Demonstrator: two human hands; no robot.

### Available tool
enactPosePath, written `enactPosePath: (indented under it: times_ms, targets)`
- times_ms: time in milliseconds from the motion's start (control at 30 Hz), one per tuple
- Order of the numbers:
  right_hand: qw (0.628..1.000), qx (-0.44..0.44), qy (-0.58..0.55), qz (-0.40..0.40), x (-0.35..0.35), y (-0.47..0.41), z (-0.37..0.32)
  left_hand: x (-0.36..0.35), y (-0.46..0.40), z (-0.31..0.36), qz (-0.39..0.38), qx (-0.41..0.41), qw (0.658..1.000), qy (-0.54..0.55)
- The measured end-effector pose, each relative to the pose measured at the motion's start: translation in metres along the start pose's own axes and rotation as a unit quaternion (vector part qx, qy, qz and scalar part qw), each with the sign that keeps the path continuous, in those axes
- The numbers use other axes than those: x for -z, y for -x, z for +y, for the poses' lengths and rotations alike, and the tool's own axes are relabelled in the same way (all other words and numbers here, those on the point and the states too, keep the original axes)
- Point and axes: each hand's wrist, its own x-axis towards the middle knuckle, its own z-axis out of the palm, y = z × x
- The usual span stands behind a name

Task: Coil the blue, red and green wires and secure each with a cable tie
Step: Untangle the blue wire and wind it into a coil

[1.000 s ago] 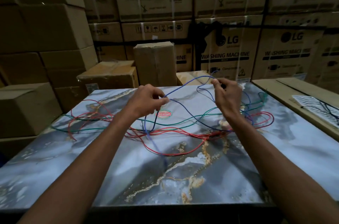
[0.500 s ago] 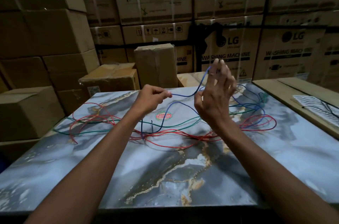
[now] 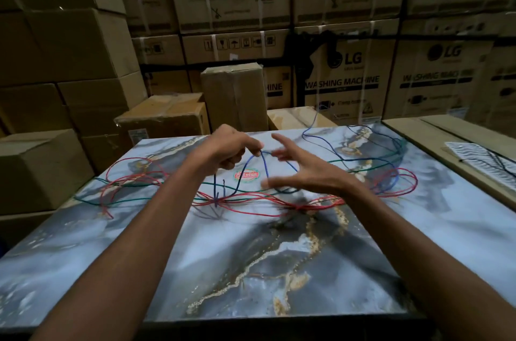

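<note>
Loose blue [image 3: 391, 142], red [image 3: 125, 181] and green [image 3: 363, 166] wires lie tangled across the marble-patterned table [image 3: 251, 257]. My left hand [image 3: 231, 148] pinches the blue wire above the table's middle, with small loops hanging from it down to the surface. Just to its right my right hand [image 3: 301, 173] is spread, fingers straight and motion-blurred. A strand of blue wire passes between its thumb and fingers, but it holds nothing. From there the blue wire runs to the far right of the table. No cable tie is visible.
Stacked cardboard boxes [image 3: 231, 95] surround the table at the back and left, some marked as washing machines [image 3: 343, 84]. A flat cardboard surface [image 3: 446, 139] with a white patterned sheet [image 3: 480, 159] adjoins the right side. A round sticker [image 3: 247, 174] sits mid-table.
My right hand has let go of the blue wire, dropped from its raised position and spread open beside the left hand. The left hand kept its pinch on the blue wire.
</note>
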Motion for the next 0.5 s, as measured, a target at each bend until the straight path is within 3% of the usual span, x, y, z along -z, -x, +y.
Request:
enactPosePath:
  times_ms: [67, 167, 333, 500]
  targets:
    - [0.984, 0.081, -0.011, 0.158, -0.011, -0.007, -0.007, 0.001, 0.003, 0.012, -0.029, 0.009, 0.999, -0.032]
    - [0.956, 0.142, 0.098, 0.238, -0.021, -0.010, -0.010, 0.002, 0.009, 0.024, -0.055, -0.009, 0.998, -0.035]
    - [0.969, 0.155, -0.162, 0.101, -0.015, 0.000, -0.021, 0.009, 0.015, 0.024, -0.106, 0.016, 0.993, 0.051]
    - [0.936, 0.044, -0.344, 0.057, 0.002, 0.002, -0.023, 0.025, 0.022, 0.024, -0.129, 0.027, 0.989, 0.063]
